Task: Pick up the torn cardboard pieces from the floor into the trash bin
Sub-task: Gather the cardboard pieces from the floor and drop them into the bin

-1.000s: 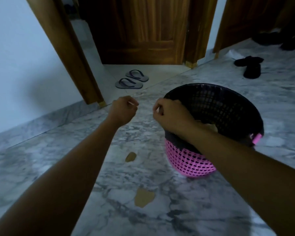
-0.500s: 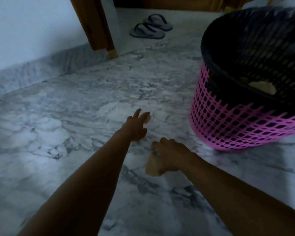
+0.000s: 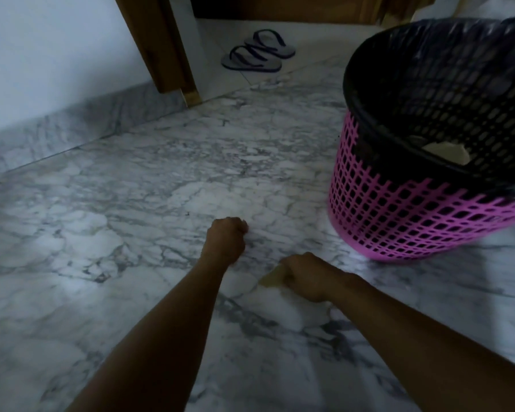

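The pink mesh trash bin (image 3: 399, 215) with a black bag liner stands on the marble floor at the right. A pale cardboard piece (image 3: 446, 151) lies inside it. My right hand (image 3: 306, 276) is down on the floor just left of the bin, shut on a tan torn cardboard piece (image 3: 270, 279) whose edge sticks out to the left. My left hand (image 3: 226, 242) is a closed fist on the floor, a little farther out. The small cardboard piece that lay there no longer shows on the floor and is hidden inside the fist.
A pair of grey flip-flops (image 3: 256, 52) lies at the back by a wooden door. A wooden door frame (image 3: 161, 46) and a white wall with a marble skirting (image 3: 72, 126) run along the left. Grey-veined marble floor (image 3: 131, 218) spreads left of my hands.
Both hands dropped from the bin rim to the floor. My left hand's spread fingers closed into a fist over the small piece. My right hand closed on the larger piece.
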Tool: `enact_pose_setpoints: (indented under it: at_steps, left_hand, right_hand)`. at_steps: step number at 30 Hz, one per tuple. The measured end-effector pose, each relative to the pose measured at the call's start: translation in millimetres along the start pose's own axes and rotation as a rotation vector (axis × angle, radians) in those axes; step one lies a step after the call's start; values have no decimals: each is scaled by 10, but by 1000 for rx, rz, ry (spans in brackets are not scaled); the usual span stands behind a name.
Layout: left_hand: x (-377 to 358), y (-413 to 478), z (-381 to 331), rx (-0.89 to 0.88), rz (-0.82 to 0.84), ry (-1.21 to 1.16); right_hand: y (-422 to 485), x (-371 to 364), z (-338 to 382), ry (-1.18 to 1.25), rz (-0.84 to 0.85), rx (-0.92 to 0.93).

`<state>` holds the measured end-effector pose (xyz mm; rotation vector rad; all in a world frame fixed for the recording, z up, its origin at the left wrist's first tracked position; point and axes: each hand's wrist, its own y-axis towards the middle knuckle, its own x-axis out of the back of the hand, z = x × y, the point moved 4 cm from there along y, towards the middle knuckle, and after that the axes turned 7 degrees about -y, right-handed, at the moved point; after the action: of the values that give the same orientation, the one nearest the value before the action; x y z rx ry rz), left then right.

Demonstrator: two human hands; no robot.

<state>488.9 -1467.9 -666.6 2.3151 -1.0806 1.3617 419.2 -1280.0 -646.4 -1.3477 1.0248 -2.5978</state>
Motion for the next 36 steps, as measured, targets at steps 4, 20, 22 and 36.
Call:
enact_pose_setpoints:
  at_steps: [4,20,22,36]
  left_hand:
    - [536,2,-330,-20,-195,-270]
    - [1707,30,-3348,-626,-161,-203]
    - [1561,19,-3533,-639,-94,-146]
    - [1678,43,-3158,-602,-222,-287]
  right_hand:
    - [-137,611,259,99,-263,-10]
    - [-1735,3002,-554,571,-993,-403]
    - [-1832,2989,-827,510,-853,-482]
    - [-1439,3061,-544,339,-924,-266]
